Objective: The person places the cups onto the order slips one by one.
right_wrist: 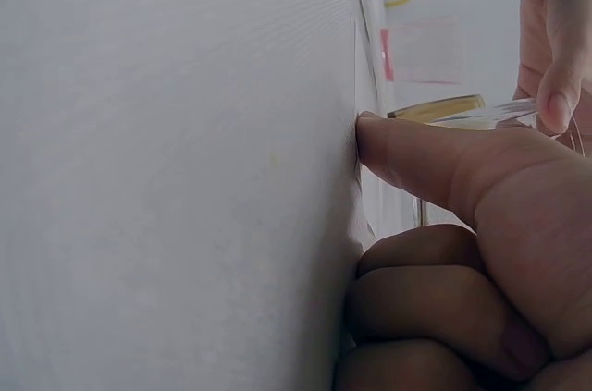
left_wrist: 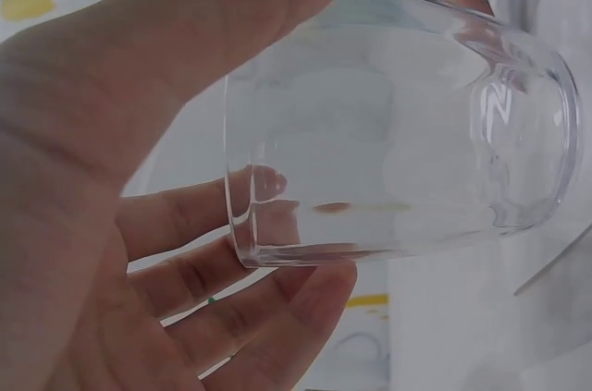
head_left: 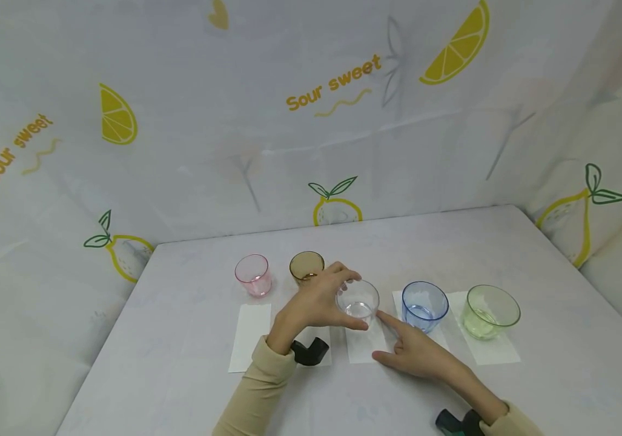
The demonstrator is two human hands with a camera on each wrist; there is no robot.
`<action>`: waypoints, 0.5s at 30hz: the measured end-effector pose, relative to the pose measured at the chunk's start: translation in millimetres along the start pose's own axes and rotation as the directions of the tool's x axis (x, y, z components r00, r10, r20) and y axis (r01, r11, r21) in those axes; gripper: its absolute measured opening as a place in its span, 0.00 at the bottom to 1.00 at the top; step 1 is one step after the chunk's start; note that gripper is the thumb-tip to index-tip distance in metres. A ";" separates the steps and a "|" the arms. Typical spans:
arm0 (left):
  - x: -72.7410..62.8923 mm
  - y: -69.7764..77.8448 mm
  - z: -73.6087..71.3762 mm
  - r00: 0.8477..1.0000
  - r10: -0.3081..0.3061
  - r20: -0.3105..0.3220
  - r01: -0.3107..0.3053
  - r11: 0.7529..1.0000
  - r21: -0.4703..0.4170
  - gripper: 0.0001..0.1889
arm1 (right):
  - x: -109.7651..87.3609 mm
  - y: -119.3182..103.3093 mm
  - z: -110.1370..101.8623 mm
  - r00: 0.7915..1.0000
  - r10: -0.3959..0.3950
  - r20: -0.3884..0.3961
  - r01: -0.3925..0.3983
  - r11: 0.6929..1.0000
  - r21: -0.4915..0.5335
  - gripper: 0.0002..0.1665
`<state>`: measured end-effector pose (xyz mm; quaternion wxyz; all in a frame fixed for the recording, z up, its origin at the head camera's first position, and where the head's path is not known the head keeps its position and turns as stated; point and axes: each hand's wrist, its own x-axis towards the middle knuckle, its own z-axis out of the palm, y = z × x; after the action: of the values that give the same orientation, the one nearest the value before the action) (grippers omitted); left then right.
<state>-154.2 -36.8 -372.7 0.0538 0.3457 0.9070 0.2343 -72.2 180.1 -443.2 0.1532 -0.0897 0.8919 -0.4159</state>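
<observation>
My left hand point(head_left: 316, 303) grips a clear glass cup point(head_left: 358, 293) near its rim, thumb on the near side and fingers round the far side. The left wrist view shows the cup's transparent wall point(left_wrist: 370, 151) between thumb and fingers. Beneath the cup in the head view lies a white paper strip point(head_left: 362, 350). My right hand point(head_left: 425, 354) rests low beside it, index finger reaching to the cup's lower right side. Its thumb point(right_wrist: 416, 151) lies straight against the tabletop by the strip; the other fingers are curled, holding nothing visible.
A pink glass point(head_left: 253, 277) and an amber glass point(head_left: 305, 263) stand to the left, behind paper strips point(head_left: 251, 339). To the right, a blue glass point(head_left: 425, 303) and a green glass point(head_left: 489, 312) stand on strips. A printed cloth backdrop point(head_left: 191, 181) closes off the table's back.
</observation>
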 end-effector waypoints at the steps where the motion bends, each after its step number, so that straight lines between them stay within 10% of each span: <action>1: 0.0 0.3 0.5 1.000 -0.002 0.007 0.002 1.000 -0.004 0.42 | 0.0 0.0 -0.1 1.000 0.001 0.001 -0.001 1.000 -0.001 0.54; 15: 2.7 -0.3 8.6 0.998 0.036 0.057 -0.036 0.999 0.011 0.42 | 0.2 0.4 -0.2 1.000 0.001 0.012 -0.002 1.000 0.025 0.54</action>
<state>-154.2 -31.9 -380.2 0.0730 0.3688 0.9002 0.2197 -72.5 180.4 -443.4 0.1599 -0.0895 0.8858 -0.4264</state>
